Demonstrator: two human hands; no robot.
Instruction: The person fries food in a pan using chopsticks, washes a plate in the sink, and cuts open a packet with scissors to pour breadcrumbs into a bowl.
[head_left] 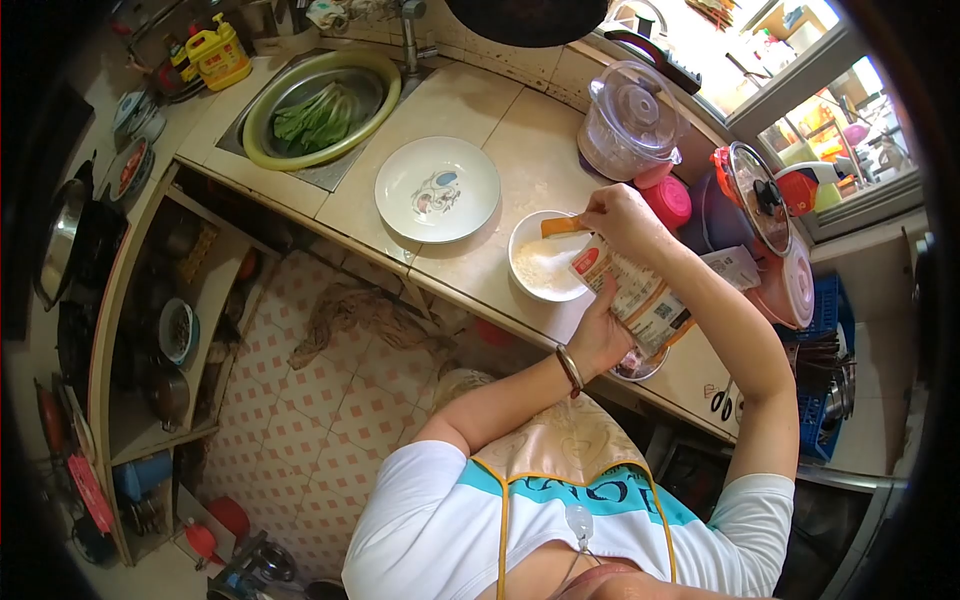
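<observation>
My left hand (603, 338), with a bracelet at the wrist, is closed round a printed packet (645, 300) with white and orange areas. The packet's upper end tilts over the right rim of a white bowl (541, 282), which holds pale, off-white powder or crumbs. My right hand (618, 217) pinches an orange strip (565, 227) above the bowl; whether the strip joins the packet is unclear. Left of the bowl lies a white plate (438, 190) with a printed picture. Below the packet, a small bowl (642, 370) with reddish contents is partly hidden.
Leafy greens lie in a yellow-rimmed basin (375, 133) at the sink. A clear plastic container (625, 125), a pink cup (668, 203) and a glass-lidded pot (760, 200) stand along the window side. Black-handled scissors (720, 402) lie near the counter's right end.
</observation>
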